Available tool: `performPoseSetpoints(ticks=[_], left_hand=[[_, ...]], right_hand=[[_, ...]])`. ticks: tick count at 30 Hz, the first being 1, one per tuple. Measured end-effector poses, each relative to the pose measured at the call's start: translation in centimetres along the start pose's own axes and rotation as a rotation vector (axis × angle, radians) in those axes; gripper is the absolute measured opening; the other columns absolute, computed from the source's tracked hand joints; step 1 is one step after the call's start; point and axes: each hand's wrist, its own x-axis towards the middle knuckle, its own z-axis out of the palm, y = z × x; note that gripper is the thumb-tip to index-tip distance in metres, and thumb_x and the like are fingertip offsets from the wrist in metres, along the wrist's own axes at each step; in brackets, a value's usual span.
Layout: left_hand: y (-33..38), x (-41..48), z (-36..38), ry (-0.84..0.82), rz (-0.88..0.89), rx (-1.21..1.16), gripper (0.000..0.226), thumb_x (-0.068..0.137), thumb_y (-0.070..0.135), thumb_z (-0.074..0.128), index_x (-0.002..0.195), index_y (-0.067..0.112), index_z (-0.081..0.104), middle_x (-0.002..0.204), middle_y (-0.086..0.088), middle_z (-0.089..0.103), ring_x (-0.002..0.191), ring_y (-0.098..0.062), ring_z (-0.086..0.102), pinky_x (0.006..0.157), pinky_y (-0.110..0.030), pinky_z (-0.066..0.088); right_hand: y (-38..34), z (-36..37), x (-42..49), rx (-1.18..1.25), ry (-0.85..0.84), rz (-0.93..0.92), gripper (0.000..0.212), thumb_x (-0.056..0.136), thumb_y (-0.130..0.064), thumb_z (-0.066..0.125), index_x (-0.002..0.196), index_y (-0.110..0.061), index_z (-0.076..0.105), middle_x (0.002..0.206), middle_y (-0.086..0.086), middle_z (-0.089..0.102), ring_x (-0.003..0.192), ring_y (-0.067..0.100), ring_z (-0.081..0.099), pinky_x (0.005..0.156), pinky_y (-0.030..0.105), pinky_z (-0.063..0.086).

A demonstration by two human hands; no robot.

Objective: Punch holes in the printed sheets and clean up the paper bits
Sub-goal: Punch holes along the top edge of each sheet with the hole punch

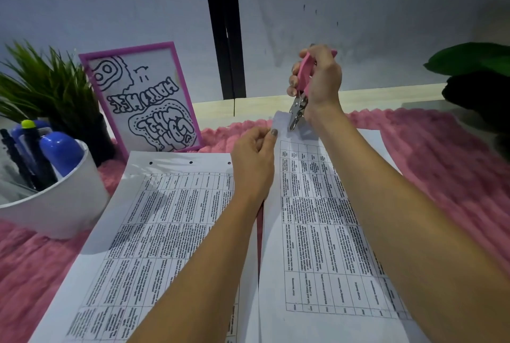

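Observation:
My right hand (320,83) grips the pink handles of a hand-held hole punch (300,94). Its metal jaws point down onto the far top edge of a printed sheet (311,232) on the right. My left hand (255,160) pinches that sheet's top left edge and lifts it a little. To the left lies another printed sheet (154,221) flat on the mat, with three punched holes along its far edge. No loose paper bits are plain to see.
A fluffy pink mat (441,166) covers the desk. At the left stand a white cup (55,199) of markers, a green plant (47,86) and a pink-framed drawing (143,97). A dark leafy plant (480,80) stands at the far right.

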Motion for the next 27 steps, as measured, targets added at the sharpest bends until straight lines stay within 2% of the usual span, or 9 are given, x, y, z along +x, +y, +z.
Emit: performPoseSetpoints(ticks=[5,11,13,14,16,18,21,24,27], left_hand=[[-0.2,0.1,0.0,0.005,0.016,0.043,0.013,0.096,0.016,0.059,0.092,0.01,0.069,0.079,-0.01,0.068,0.069,-0.017,0.058,0.066,-0.034,0.052],[0.0,0.0,0.1,0.011,0.016,0.042,0.014,0.097,0.015,0.058,0.089,0.01,0.068,0.06,0.006,0.057,0.052,-0.003,0.043,0.055,-0.023,0.04],[0.2,-0.1,0.2,0.019,0.026,0.067,0.01,0.097,0.015,0.058,0.094,0.009,0.066,0.056,0.01,0.051,0.049,-0.003,0.04,0.054,-0.027,0.042],[0.4,-0.2,0.3,0.012,0.042,0.088,0.005,0.097,0.014,0.059,0.099,0.011,0.062,0.059,0.01,0.052,0.051,-0.003,0.042,0.056,-0.029,0.046],[0.9,-0.6,0.3,-0.002,0.102,0.132,0.019,0.095,0.011,0.06,0.108,0.02,0.05,0.079,0.004,0.059,0.063,-0.003,0.054,0.059,-0.023,0.051],[0.7,-0.5,0.3,-0.029,0.19,0.227,0.028,0.093,0.007,0.06,0.105,0.027,0.046,0.098,0.001,0.059,0.083,-0.015,0.061,0.071,-0.03,0.056],[0.0,-0.3,0.4,-0.07,0.223,0.306,0.018,0.094,0.005,0.057,0.101,0.022,0.06,0.098,0.002,0.065,0.088,-0.021,0.062,0.078,-0.042,0.055],[0.0,-0.3,0.3,-0.059,0.187,0.305,0.021,0.096,0.007,0.057,0.113,0.015,0.067,0.107,0.001,0.069,0.1,-0.018,0.062,0.088,-0.034,0.055],[0.3,-0.4,0.4,-0.047,0.182,0.309,0.023,0.097,0.009,0.057,0.117,0.013,0.067,0.111,-0.001,0.069,0.103,-0.016,0.061,0.089,-0.028,0.053]], right_hand=[[-0.1,0.0,-0.2,0.005,0.034,0.006,0.014,0.086,-0.014,0.05,0.075,-0.007,0.054,0.058,0.006,0.049,0.045,0.018,0.042,0.045,0.023,0.033],[-0.1,-0.1,-0.2,0.0,0.057,0.004,0.017,0.086,-0.01,0.048,0.07,-0.009,0.053,0.058,0.008,0.049,0.043,0.019,0.041,0.044,0.022,0.032],[-0.2,0.0,-0.2,-0.01,0.052,0.009,0.019,0.087,-0.009,0.048,0.068,-0.009,0.052,0.059,0.008,0.049,0.043,0.019,0.041,0.043,0.023,0.033],[-0.1,-0.1,-0.2,-0.01,0.049,0.013,0.02,0.086,-0.009,0.048,0.067,-0.009,0.052,0.059,0.008,0.049,0.043,0.019,0.041,0.043,0.023,0.032],[0.0,-0.1,-0.2,-0.001,0.049,0.023,0.02,0.085,-0.008,0.048,0.066,-0.009,0.051,0.059,0.009,0.048,0.043,0.019,0.04,0.043,0.022,0.031],[0.3,-0.1,-0.2,0.001,0.054,0.028,0.019,0.084,-0.009,0.048,0.065,-0.009,0.051,0.059,0.008,0.048,0.043,0.019,0.039,0.044,0.022,0.031],[0.4,-0.2,-0.1,-0.002,0.059,0.027,0.021,0.084,-0.01,0.048,0.064,-0.01,0.051,0.058,0.008,0.049,0.044,0.02,0.039,0.044,0.023,0.031],[0.5,-0.2,0.0,-0.01,0.062,0.031,0.023,0.086,-0.01,0.048,0.063,-0.01,0.052,0.057,0.007,0.049,0.043,0.02,0.04,0.045,0.022,0.032],[0.6,-0.2,0.0,-0.019,0.063,0.03,0.022,0.085,-0.011,0.049,0.063,-0.01,0.052,0.057,0.007,0.05,0.043,0.019,0.041,0.044,0.022,0.033]])
